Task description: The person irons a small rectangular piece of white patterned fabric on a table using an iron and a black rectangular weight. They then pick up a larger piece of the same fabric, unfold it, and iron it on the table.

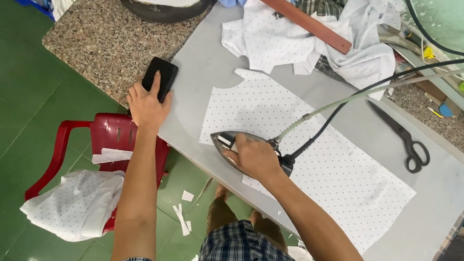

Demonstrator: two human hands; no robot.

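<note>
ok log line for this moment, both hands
left hand: on black block | right hand: gripping iron | iron: on dotted fabric piece | scissors: lying apart

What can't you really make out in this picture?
- Iron: the right hand covers its handle, and its soleplate faces down on the dotted fabric.
- Black pad: the left hand hides its near end.
- Dotted fabric: the part beneath the iron is hidden.
- Cords: the top right edge cuts them off.
- Chair: white cloth covers much of its seat.
- Scissors: too small to see details.
</note>
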